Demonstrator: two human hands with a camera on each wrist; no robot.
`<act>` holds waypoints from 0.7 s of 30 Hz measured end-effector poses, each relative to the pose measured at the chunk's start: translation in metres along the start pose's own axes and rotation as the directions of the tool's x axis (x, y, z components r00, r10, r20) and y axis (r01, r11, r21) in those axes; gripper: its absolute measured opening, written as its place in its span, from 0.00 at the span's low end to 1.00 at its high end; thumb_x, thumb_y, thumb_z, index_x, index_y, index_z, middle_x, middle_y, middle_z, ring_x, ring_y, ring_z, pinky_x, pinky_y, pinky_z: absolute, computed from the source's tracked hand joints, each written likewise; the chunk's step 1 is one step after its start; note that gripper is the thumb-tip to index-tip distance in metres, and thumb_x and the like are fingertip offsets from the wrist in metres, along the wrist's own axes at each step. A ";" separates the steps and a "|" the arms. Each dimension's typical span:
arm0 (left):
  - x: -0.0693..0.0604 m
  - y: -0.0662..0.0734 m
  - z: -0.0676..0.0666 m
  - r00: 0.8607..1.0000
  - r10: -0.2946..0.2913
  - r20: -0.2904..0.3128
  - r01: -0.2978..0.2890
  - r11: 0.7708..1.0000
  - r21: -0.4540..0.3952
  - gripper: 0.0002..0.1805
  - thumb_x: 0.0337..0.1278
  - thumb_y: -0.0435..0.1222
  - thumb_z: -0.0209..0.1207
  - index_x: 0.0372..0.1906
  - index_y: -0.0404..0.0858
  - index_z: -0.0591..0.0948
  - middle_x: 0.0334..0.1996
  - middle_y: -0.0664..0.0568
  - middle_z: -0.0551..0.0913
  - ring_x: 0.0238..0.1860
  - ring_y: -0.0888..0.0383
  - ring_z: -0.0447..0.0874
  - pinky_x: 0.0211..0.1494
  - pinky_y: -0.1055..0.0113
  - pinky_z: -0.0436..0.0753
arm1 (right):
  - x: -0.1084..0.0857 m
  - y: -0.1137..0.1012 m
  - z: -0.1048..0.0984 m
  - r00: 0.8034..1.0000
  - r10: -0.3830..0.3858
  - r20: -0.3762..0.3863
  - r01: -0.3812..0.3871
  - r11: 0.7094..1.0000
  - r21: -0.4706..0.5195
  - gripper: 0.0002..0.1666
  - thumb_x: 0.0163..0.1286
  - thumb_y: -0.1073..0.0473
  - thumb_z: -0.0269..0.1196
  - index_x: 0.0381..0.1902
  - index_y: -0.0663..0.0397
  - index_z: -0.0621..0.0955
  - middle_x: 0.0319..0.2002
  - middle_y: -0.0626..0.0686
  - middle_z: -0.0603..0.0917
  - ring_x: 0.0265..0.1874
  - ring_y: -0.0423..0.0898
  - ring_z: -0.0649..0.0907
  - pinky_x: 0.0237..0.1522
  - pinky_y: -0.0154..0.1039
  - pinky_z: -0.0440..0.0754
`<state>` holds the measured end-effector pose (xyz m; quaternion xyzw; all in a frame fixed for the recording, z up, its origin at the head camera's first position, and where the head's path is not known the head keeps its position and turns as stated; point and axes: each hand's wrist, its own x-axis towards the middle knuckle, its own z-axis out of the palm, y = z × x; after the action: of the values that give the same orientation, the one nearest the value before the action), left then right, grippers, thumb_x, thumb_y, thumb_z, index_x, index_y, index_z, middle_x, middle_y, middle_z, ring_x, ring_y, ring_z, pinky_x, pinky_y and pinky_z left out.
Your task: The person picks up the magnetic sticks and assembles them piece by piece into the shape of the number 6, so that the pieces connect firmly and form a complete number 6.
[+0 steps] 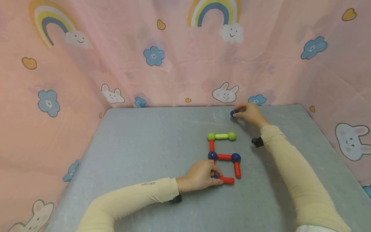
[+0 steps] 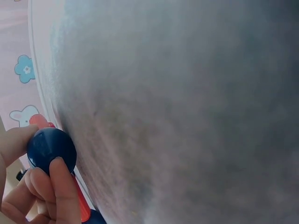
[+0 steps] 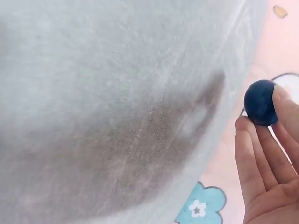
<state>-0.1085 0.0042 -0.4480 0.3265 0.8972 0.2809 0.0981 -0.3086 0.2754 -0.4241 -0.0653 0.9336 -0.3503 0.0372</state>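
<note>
My left hand (image 1: 200, 175) pinches a blue ball (image 2: 51, 150) at the near left corner of a figure of rods and balls lying on the table. From that ball a red rod (image 1: 227, 180) runs right, and another, mostly covered by the hand, runs up to a second blue ball (image 1: 212, 155). A red rod (image 1: 224, 157) links this one to a blue ball (image 1: 236, 157) with a red rod (image 1: 237, 169) below it. Farther back, a green rod (image 1: 221, 136) joins two green balls. Near the table's far edge my right hand (image 1: 251, 113) holds a loose blue ball (image 3: 260, 102) between thumb and fingers.
The grey table (image 1: 145, 138) meets a pink patterned curtain (image 1: 179, 74) at the back and both sides. Each wrist carries a dark strapped device; the right one (image 1: 257, 142) hangs low over the table.
</note>
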 end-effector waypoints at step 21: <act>-0.001 -0.001 0.001 1.000 0.002 -0.005 -0.002 1.000 0.003 0.09 0.52 0.47 0.72 0.38 0.50 0.91 0.23 0.63 0.76 0.24 0.73 0.66 0.26 0.80 0.65 | -0.154 -0.016 0.006 1.000 0.013 0.019 -0.015 0.998 0.063 0.26 0.64 0.46 0.69 0.55 0.55 0.83 0.50 0.61 0.87 0.43 0.46 0.88 0.43 0.36 0.85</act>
<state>-0.1082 0.0035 -0.4499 0.3269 0.8975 0.2804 0.0949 -0.1545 0.2822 -0.4141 -0.0607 0.9222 -0.3787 0.0503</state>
